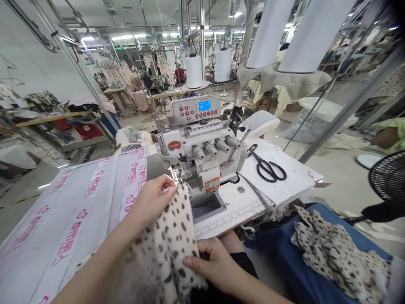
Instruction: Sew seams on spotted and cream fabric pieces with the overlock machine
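Observation:
A cream fabric piece with dark spots (pixel 177 228) hangs from the front of the white overlock sewing machine (pixel 202 147) down over the table edge. My left hand (pixel 155 196) pinches its top edge close to the presser foot (pixel 182 169). Lower down, my right hand (pixel 215 264) grips the right edge of the same fabric between thumb and fingers. Whether the cloth lies under the foot is hidden behind my left fingers. Above the machine head, a control panel (pixel 196 109) shows a lit blue screen.
Black scissors (pixel 268 169) lie on the table right of the machine. More spotted fabric (pixel 338 253) is heaped on blue cloth (pixel 278 249) at lower right, near a black fan (pixel 387 181). Printed plastic sheeting (pixel 79 211) covers the left tabletop. White thread cones (pixel 193 71) stand behind.

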